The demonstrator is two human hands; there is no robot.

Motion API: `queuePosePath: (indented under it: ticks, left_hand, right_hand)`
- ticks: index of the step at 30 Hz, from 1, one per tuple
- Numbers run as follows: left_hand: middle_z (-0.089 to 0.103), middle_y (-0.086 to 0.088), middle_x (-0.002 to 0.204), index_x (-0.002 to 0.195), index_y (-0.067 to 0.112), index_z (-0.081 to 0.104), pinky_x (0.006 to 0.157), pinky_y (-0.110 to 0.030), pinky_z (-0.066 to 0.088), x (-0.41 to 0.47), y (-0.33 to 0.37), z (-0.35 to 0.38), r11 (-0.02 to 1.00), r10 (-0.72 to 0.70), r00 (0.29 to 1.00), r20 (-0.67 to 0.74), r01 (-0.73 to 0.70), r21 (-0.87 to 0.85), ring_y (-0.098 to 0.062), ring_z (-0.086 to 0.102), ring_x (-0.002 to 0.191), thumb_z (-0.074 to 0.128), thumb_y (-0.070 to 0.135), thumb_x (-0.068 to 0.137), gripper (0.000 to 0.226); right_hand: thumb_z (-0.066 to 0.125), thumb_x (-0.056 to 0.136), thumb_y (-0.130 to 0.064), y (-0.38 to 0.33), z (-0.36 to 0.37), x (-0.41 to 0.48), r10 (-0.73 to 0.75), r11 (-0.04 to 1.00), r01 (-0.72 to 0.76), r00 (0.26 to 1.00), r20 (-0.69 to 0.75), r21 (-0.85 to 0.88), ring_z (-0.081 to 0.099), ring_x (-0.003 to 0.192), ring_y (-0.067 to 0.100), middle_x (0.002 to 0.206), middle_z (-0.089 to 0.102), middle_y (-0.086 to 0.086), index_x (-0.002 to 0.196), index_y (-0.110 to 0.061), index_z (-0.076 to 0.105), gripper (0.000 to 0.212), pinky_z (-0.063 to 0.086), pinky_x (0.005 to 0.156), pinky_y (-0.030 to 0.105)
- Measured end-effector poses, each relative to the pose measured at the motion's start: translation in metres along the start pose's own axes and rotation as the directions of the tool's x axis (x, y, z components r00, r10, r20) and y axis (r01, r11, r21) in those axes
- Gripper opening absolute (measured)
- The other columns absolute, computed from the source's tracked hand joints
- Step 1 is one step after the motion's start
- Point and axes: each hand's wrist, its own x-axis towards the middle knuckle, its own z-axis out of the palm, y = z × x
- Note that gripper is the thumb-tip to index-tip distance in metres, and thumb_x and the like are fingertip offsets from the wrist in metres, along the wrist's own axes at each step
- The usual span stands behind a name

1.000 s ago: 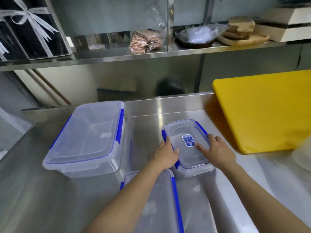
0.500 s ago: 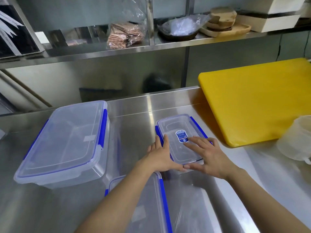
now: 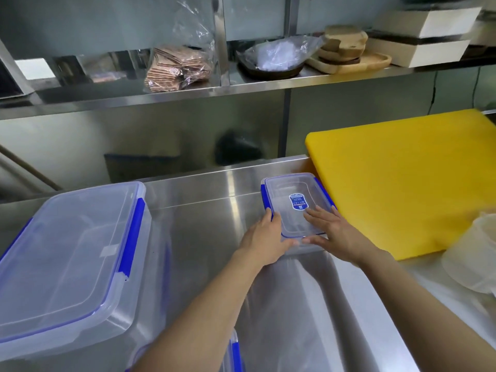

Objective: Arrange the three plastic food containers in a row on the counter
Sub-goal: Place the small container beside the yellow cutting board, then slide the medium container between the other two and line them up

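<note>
The small clear container (image 3: 290,194) with blue clips and a blue label sits on the steel counter (image 3: 204,226), close to the yellow board. My left hand (image 3: 264,241) grips its near left corner. My right hand (image 3: 335,234) lies flat on the lid, thumb along the near edge. The large clear container (image 3: 67,264) with blue clips stands at the left. A third container (image 3: 234,353) shows only a blue-clipped edge at the bottom, mostly hidden under my left forearm.
A thick yellow cutting board (image 3: 402,178) lies at the right, touching the small container's far corner. A white plastic tub (image 3: 475,253) stands at the right edge. A steel shelf (image 3: 188,95) above holds bagged items, wooden plates and boxes.
Both hands have pushed the small container away and to the right, up to the yellow board. The view has shifted, so the third container has dropped almost out of frame.
</note>
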Motion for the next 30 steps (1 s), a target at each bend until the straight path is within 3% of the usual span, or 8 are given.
queuePosePath:
  ticks: [6,10,15,17,20,24,27,30]
  left_hand:
    - [0.023,-0.014,0.154,0.145,0.008,0.020,0.103,-0.041,0.040,0.017,0.008,0.004,0.995,-0.027,0.999,-0.037,0.031,0.098,-0.032,0.038,0.133,0.046,0.053,0.089,0.077]
    - [0.019,-0.014,0.156,0.147,0.010,0.016,0.111,-0.040,0.031,0.008,0.009,0.001,0.989,-0.018,0.999,-0.034,0.022,0.144,-0.032,0.031,0.138,0.046,0.048,0.092,0.073]
    - [0.022,-0.010,0.157,0.145,0.015,0.029,0.117,-0.040,0.014,-0.033,-0.010,-0.019,0.996,-0.031,0.999,-0.011,0.032,0.083,-0.027,0.015,0.145,0.048,0.048,0.091,0.066]
    - [0.030,-0.010,0.153,0.142,0.014,0.034,0.115,-0.039,0.018,-0.059,-0.027,-0.032,0.994,-0.098,0.995,-0.036,0.099,0.039,-0.026,0.023,0.142,0.047,0.047,0.091,0.061]
    - [0.039,-0.011,0.148,0.139,0.014,0.038,0.112,-0.039,0.030,-0.103,-0.055,-0.047,0.973,-0.222,0.974,-0.054,0.217,-0.082,-0.027,0.036,0.136,0.050,0.046,0.091,0.059]
    - [0.034,-0.006,0.151,0.143,0.019,0.033,0.111,-0.038,0.033,-0.166,-0.085,-0.048,0.927,-0.325,0.945,-0.026,0.313,-0.205,-0.023,0.036,0.136,0.054,0.046,0.088,0.064]
    - [0.026,-0.003,0.156,0.147,0.019,0.020,0.114,-0.037,0.029,-0.203,-0.106,-0.040,0.870,-0.409,0.913,0.007,0.392,-0.299,-0.021,0.030,0.141,0.059,0.055,0.081,0.085]
    - [0.018,-0.001,0.157,0.150,0.022,0.002,0.106,-0.038,0.038,-0.233,-0.116,-0.037,0.706,-0.567,0.787,0.244,0.617,-0.348,-0.024,0.031,0.140,0.060,0.070,0.068,0.111]
  right_hand:
    - [0.039,0.086,-0.054,0.009,-0.001,0.016,0.010,0.999,-0.010,1.000,-0.006,-0.044,0.009,0.147,0.013,0.158,0.021,-0.001,0.147,-0.016,0.024,0.073,0.002,0.119,0.030]
    - [0.032,0.088,-0.056,0.003,0.003,0.009,0.054,0.971,-0.066,0.997,-0.057,-0.230,0.013,0.147,0.015,0.157,0.022,-0.003,0.147,-0.020,0.024,0.070,0.010,0.119,0.036]
    - [0.044,0.087,-0.046,-0.029,0.009,-0.011,0.025,0.963,-0.110,0.946,-0.323,-0.245,0.059,0.115,0.034,0.126,0.063,0.016,0.121,-0.006,0.059,0.054,0.046,0.092,0.046]
    - [0.043,0.089,-0.043,-0.048,0.017,-0.019,0.032,0.984,-0.091,0.936,-0.350,-0.152,0.064,0.103,0.036,0.116,0.067,0.016,0.116,-0.005,0.061,0.051,0.050,0.083,0.044]
    - [0.051,0.091,-0.038,-0.089,0.025,-0.036,0.147,0.986,-0.130,0.971,-0.188,0.101,0.062,0.100,0.033,0.115,0.065,0.014,0.120,-0.007,0.058,0.043,0.051,0.082,0.041]
    - [0.054,0.084,-0.051,-0.140,0.039,-0.064,0.128,0.930,-0.154,0.987,0.097,0.335,0.064,0.093,0.027,0.108,0.067,0.013,0.129,-0.013,0.050,0.058,0.054,0.085,0.042]
    - [0.057,0.080,-0.056,-0.166,0.043,-0.084,0.083,0.829,-0.287,0.912,0.401,0.480,0.067,0.073,0.028,0.109,0.065,0.018,0.138,-0.021,0.034,0.071,0.059,0.064,0.039]
    - [0.063,0.078,-0.052,-0.181,0.044,-0.100,-0.023,0.857,-0.301,0.788,0.615,0.417,0.064,0.061,0.027,0.111,0.063,0.024,0.133,-0.029,0.028,0.069,0.059,0.057,0.036]
